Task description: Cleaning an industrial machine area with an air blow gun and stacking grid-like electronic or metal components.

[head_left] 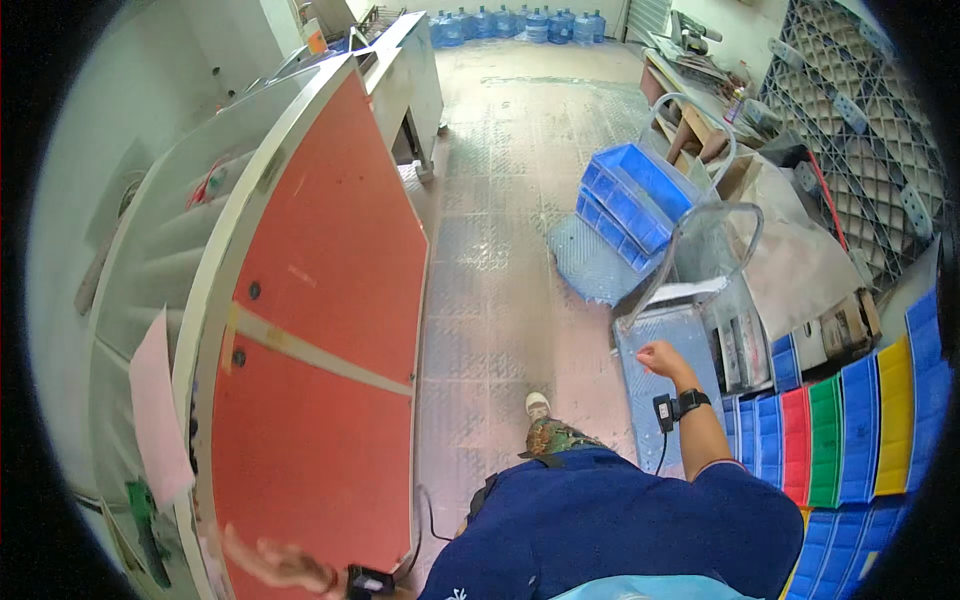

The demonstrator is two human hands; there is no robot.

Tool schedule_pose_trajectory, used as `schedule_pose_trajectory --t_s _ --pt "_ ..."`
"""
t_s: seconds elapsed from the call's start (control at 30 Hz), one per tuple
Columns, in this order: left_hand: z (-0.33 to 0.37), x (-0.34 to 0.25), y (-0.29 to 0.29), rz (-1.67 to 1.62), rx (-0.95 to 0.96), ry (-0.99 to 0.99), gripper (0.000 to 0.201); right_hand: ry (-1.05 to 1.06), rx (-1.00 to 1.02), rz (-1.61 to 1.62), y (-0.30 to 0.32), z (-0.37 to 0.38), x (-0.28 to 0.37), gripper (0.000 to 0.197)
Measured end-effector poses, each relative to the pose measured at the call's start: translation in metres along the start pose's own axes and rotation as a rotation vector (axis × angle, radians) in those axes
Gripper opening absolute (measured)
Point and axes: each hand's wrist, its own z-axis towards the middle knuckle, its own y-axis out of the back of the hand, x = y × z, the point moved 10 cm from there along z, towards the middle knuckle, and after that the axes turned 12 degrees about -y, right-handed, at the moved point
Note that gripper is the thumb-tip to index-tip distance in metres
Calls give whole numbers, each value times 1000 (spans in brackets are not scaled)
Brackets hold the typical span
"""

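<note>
My left hand is low at the left, beside the red panel of a long cabinet with a pale frame. Its fingers look spread and slightly smeared by motion, with nothing in them. My right hand hangs in the air over a blue textured mat on the right. Its fingers are curled in, and nothing shows in them. A dark watch and a small black device with a cable sit on the right wrist; another black device is on the left wrist.
A walkway of textured floor runs ahead between the cabinet and clutter. Blue plastic bins are stacked right, beside a metal-tubed frame. Coloured bins line the near right. Several blue water jugs stand at the far end.
</note>
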Motion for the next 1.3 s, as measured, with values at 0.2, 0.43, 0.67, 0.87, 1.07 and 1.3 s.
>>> schedule_pose_trajectory --t_s 0.2,0.43,0.67,0.87,1.07,1.3 --pt "34 -96 -197 -40 374 -408 33 34 -34 -11 61 86 -44 32" --pt "122 -61 -160 750 181 -141 69 -230 208 250 79 274 -168 17" --pt "104 73 -124 1020 656 408 67 -168 299 252 62 337 40 21" --pt "134 2 -199 1324 547 259 17 13 325 135 48 388 223 17" --pt "180 -79 -381 885 276 -179 17 127 181 86 64 438 304 21" --pt "144 -111 -579 242 632 -212 16 -90 202 141 114 520 253 22"
